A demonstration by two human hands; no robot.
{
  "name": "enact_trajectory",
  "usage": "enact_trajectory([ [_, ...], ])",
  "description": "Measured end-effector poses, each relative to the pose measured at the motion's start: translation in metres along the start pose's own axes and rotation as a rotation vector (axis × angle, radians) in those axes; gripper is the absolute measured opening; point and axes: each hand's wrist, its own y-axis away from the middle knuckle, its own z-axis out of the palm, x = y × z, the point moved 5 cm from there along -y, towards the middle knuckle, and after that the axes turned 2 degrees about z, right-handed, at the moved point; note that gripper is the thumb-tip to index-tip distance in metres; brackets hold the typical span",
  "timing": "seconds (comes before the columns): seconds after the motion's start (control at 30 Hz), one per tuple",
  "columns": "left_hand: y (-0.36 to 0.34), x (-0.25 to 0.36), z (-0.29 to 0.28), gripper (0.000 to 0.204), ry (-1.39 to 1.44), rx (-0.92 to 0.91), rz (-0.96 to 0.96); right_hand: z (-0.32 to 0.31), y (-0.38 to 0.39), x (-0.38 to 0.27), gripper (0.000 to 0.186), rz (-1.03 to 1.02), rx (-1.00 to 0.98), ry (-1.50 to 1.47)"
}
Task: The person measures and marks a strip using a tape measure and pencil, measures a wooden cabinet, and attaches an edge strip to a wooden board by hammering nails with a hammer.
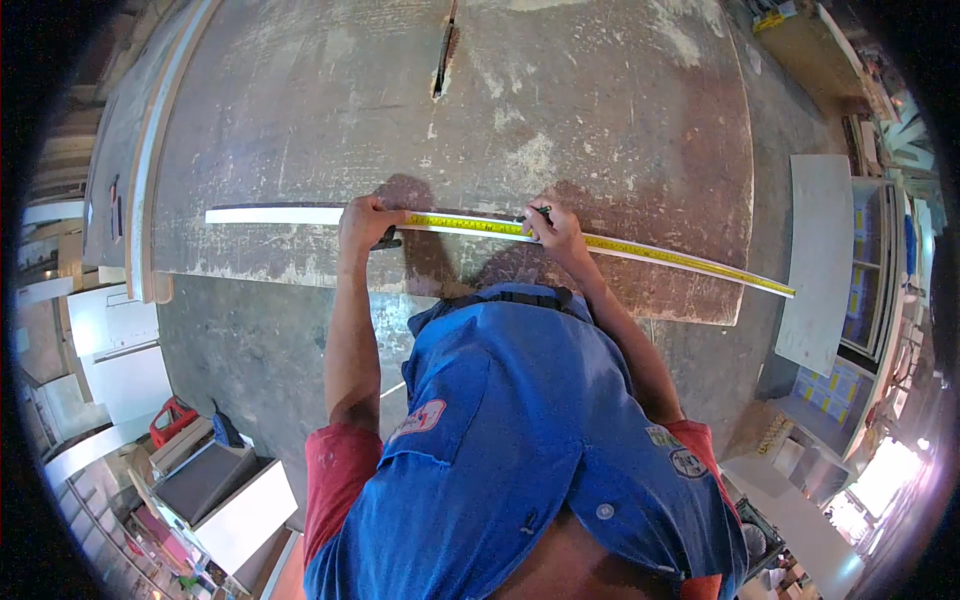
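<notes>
A long narrow white strip (270, 216) lies across the worn wooden board (600, 100), with an extended yellow tape measure blade (660, 253) along it toward the right. My left hand (359, 228) grips the dark tape case (388, 241) on the strip, its thumb at the blade. Farther right, my right hand (556, 228) has curled fingers round a small dark pen-like tool (538, 213) at the blade; its tip is too small to make out.
A slot (443, 60) cuts the board's far middle. Wooden edging (150, 180) runs along the left, a pale panel (818, 260) stands at right. White panels (113, 325), a red plastic object (172, 425) and boxy items (205, 480) sit at lower left.
</notes>
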Motion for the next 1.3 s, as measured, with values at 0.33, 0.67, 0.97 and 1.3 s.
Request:
enact_trajectory([
  [0.33,0.004,0.008,-0.004,0.043,0.039,-0.007,0.014,-0.002,0.0,-0.004,0.018,-0.021,-0.021,0.05],
  [0.67,0.003,0.001,-0.001,0.045,0.024,0.014,0.016,-0.001,0.0,-0.006,0.019,-0.037,-0.023,0.044],
  [0.97,0.004,0.008,-0.005,0.044,-0.018,0.022,0.014,-0.002,0.0,-0.001,0.019,-0.049,0.012,0.049],
  [1.3,0.001,0.0,0.0,0.045,0.029,-0.013,-0.004,-0.002,-0.001,-0.003,0.018,-0.058,0.006,0.071],
])
